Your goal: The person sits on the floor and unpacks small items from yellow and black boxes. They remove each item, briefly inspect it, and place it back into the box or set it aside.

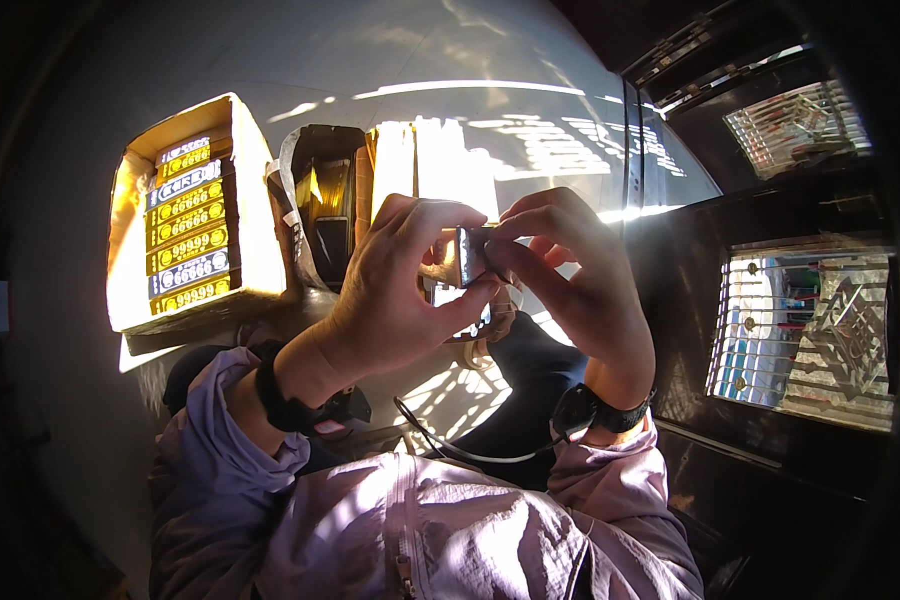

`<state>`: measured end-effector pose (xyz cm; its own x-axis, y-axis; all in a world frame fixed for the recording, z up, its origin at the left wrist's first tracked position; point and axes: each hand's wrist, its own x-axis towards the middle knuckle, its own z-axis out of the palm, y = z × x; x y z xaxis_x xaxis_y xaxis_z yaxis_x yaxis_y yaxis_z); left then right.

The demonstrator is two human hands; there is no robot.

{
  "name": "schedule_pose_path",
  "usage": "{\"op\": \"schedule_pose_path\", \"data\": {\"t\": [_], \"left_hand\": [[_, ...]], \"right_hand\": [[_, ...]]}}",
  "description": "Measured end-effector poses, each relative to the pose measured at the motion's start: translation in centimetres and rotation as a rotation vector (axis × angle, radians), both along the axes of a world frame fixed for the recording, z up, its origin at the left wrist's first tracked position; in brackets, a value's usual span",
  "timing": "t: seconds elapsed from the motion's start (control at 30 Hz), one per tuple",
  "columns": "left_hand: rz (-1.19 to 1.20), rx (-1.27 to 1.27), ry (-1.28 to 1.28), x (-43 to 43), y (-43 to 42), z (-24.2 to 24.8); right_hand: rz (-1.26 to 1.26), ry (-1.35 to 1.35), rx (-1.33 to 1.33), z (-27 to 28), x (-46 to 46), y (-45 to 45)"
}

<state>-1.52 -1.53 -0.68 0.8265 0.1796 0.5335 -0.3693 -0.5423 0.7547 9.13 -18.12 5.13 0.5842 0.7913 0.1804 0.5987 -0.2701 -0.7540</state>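
Note:
Between my two hands, near the middle of the head view, is a small shiny rectangular box [471, 256]. My left hand [401, 281] grips it with thumb and fingers at its left part. The fingertips of my right hand [570, 262] pinch at its dark right end. Glare hides the fine detail there. Beyond my left hand stand a dark bag [300, 176] with a phone-like dark object [331, 244] in it, and a brightly sunlit cardboard box [394, 161]. Both wrists wear black bands.
At the left, an open cardboard carton [261, 255] holds several stacked yellow and blue printed boxes [189, 236]. A dark door [682, 300] with barred glass panes runs along the right. A cable [487, 456] crosses below my hands. Sun stripes fall on the grey floor [330, 60].

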Motion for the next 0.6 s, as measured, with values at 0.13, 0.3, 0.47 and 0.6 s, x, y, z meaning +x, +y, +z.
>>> {"op": "schedule_pose_path", "data": {"t": [0.13, 0.3, 0.47, 0.6], "left_hand": [[-0.031, -0.043, 0.037, -0.14, 0.19, 0.07], [-0.064, -0.064, 0.068, -0.31, 0.48, 0.21], [-0.081, -0.071, 0.043, -0.34, 0.52, 0.14], [-0.086, -0.052, 0.051, -0.38, 0.42, -0.05]], "right_hand": [[0.013, 0.000, 0.044, -0.19, 0.07, 0.07], [-0.019, 0.088, 0.069, -0.31, -0.05, 0.30], [0.061, 0.102, 0.072, -0.18, 0.26, 0.19], [0.141, 0.037, 0.041, 0.04, 0.68, -0.04]]}}
